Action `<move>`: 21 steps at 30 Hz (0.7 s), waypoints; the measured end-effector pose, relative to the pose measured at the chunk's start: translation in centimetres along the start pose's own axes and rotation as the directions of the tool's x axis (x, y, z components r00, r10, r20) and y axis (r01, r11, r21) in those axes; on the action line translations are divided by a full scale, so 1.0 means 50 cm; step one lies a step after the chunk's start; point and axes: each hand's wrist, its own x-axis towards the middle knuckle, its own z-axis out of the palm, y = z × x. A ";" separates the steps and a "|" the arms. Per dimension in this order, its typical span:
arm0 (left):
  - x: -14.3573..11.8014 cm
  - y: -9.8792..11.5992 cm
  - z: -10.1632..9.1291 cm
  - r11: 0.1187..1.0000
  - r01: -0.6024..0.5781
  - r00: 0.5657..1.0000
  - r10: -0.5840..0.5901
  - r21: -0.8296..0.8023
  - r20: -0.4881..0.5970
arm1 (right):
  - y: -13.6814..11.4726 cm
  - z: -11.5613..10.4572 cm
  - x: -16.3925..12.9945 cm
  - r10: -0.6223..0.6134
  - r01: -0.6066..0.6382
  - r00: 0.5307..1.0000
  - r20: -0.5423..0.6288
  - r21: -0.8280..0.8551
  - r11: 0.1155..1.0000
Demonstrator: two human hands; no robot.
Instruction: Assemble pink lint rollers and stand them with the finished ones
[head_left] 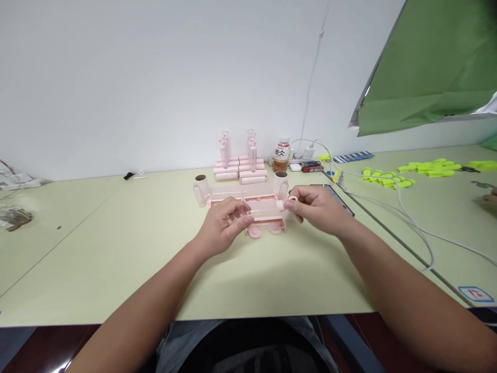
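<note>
A clear tube (264,209) lies crosswise between my hands. My left hand (225,223) has thumb and fingers curled around its left end. My right hand (316,207) pinches the ring of a pale pink cap (281,205) at the tube's right end. Whether the cap is fully seated I cannot tell. Below the tube, an open pink case (266,223) rests on the table, partly hidden by my left hand. Two round pink discs (254,232) lie at its front. Small clear tubes (199,195) and brown-lined cylinders (280,178) stand behind my hands.
Stacked pink boxes (253,178) with upright ring-topped tubes (253,156) stand by the wall. A supplement bottle (281,154) is beside them. A phone (337,199) lies behind my right hand. White cables (407,212) and neon-yellow pieces (430,168) occupy the right side.
</note>
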 end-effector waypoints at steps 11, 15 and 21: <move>-0.005 -0.015 0.019 0.990 -0.066 0.991 0.050 -0.127 -0.127 | 0.060 -0.066 0.010 0.486 -0.317 0.871 0.078 -0.667 0.674; -0.007 -0.011 0.025 0.984 -0.094 0.993 0.082 -0.151 -0.086 | 0.075 -0.041 0.025 0.531 -0.346 0.847 0.007 -0.752 0.561; -0.009 -0.011 0.028 0.986 -0.058 0.998 0.052 -0.156 -0.047 | 0.084 -0.033 0.035 0.506 -0.399 0.858 -0.086 -0.731 0.553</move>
